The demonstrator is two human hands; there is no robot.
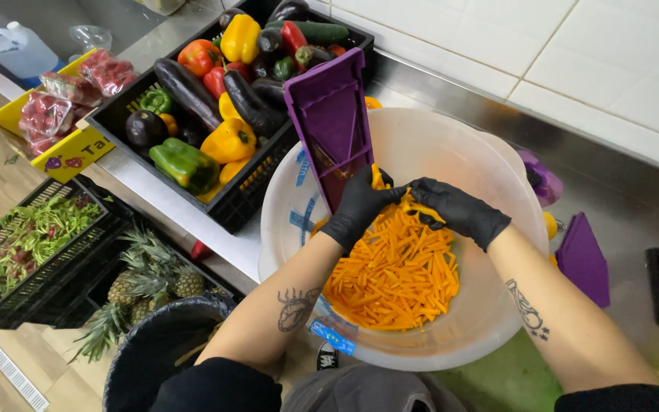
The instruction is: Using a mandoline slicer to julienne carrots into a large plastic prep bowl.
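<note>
A large translucent white bowl (490,313) rests against the steel counter and holds a heap of orange carrot sticks (394,267). A purple mandoline slicer (331,114) leans into the bowl. My left hand (360,207), in a black glove, grips the slicer's lower end. My right hand (458,210), also gloved in black, pinches a few carrot sticks right beside the left hand, at the bottom of the slicer.
A black crate (249,200) of peppers, aubergines and cucumbers stands left of the bowl. Purple slicer parts (583,259) lie on the steel counter (619,191) to the right. On the floor sit pineapples (146,290), a crate of greens (32,236), a black bin (162,351) and bagged radishes (47,114).
</note>
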